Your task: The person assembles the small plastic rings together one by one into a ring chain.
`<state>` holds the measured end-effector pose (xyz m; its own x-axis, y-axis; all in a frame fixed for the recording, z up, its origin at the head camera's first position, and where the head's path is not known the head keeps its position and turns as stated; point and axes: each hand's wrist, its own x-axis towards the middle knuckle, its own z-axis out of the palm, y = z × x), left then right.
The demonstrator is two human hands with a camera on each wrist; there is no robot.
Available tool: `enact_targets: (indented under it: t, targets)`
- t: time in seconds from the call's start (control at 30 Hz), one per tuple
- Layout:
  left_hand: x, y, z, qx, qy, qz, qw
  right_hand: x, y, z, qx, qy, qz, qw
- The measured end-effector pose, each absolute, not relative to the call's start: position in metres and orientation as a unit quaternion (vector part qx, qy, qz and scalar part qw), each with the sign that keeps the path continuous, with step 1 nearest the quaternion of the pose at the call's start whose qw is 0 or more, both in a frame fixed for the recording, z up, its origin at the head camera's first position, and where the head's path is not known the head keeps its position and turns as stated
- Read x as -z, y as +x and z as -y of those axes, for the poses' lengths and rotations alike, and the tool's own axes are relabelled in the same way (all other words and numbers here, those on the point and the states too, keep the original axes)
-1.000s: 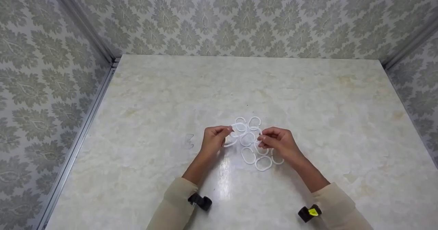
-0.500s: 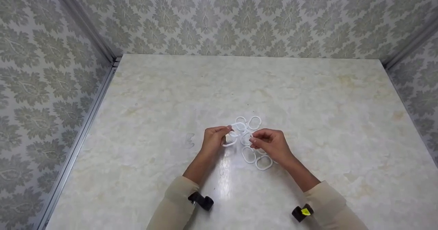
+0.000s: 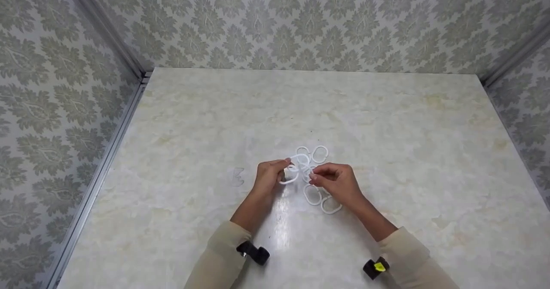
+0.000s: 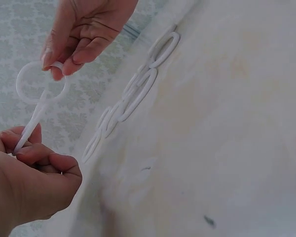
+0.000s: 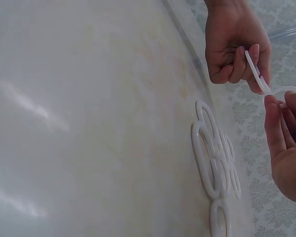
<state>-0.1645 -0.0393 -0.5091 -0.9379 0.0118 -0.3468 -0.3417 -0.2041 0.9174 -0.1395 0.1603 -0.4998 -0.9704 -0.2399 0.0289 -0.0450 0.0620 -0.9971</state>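
Over table (image 3: 275, 112), left grip (image 3: 268, 175) pinches white ring (image 4: 30, 123), right grip (image 3: 337, 179) pinches 2nd ring (image 4: 19, 89); flat rings (image 5: 199, 163) below partly hidden.

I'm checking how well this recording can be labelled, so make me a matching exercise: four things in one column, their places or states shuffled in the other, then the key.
Things
1. The person's bare right hand
2. Loose white oval rings
3. Grey-green patterned back wall
4. Black wrist device with a yellow patch

Places or states
A. Beyond the table's far edge
B. At the inner side of the right beige sleeve
C. Fingers pinching a raised white ring
D. Lying on the pale marbled table

Pairs: 1-C, 2-D, 3-A, 4-B
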Motion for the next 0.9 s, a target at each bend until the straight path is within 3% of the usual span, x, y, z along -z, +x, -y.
enact_targets:
  t: [0.33,0.53,0.7,0.9]
  targets:
    - [0.510,-0.161,0.044,-0.734,-0.083,-0.662,0.126,0.502,-0.142,-0.169,0.684,-0.101,-0.722,0.040]
    - [0.507,-0.155,0.053,-0.675,-0.006,-0.719,0.165,0.500,-0.139,-0.179,0.672,-0.083,-0.734,0.049]
    - [0.506,-0.151,0.064,-0.620,0.082,-0.757,0.191,0.502,-0.132,-0.186,0.642,-0.095,-0.756,0.086]
    - [0.508,-0.148,0.082,-0.572,0.129,-0.778,0.226,0.508,-0.117,-0.191,0.625,-0.121,-0.750,0.179]
